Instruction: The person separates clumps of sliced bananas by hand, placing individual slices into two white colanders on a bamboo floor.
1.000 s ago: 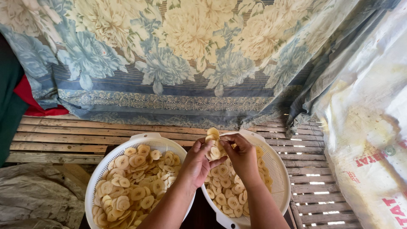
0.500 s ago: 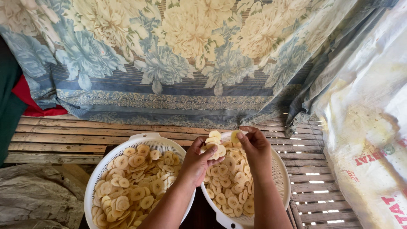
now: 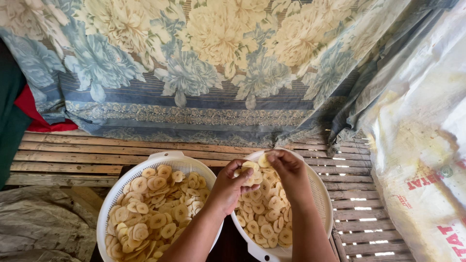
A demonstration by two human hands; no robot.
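Both hands up over the right-hand white colander (image 3: 324, 204), close together above its far rim. Left hand (image 3: 232, 187) curled shut around a small stack of pale banana slices (image 3: 248, 171), fingers wrapped, edges of the slices peeking out past the knuckles. Right hand (image 3: 290, 175) pinching a single slice (image 3: 264, 160) at the top of that stack, thumb and fingertips pressed on it. Compared with a second ago, risen a little and drawn closer together, right hand now bent over the top of the stack instead of beside it; half a second back, much the same pose, only a touch looser. Reads as peeling one slice off a stuck clump, with separation under way and not yet finished.

Below the hands, more loose slices heaped in the right colander. To the left, touching or nearly touching it, a second white colander (image 3: 112, 204), fuller, piled with round yellow slices (image 3: 155, 208). Both sitting on a slatted bamboo floor (image 3: 87, 155). Behind, a hanging floral cloth (image 3: 204, 63) in blue and cream. At far right, a bulging white sack (image 3: 427, 160) with red print; lower left, crumpled grey sheeting (image 3: 39, 228).
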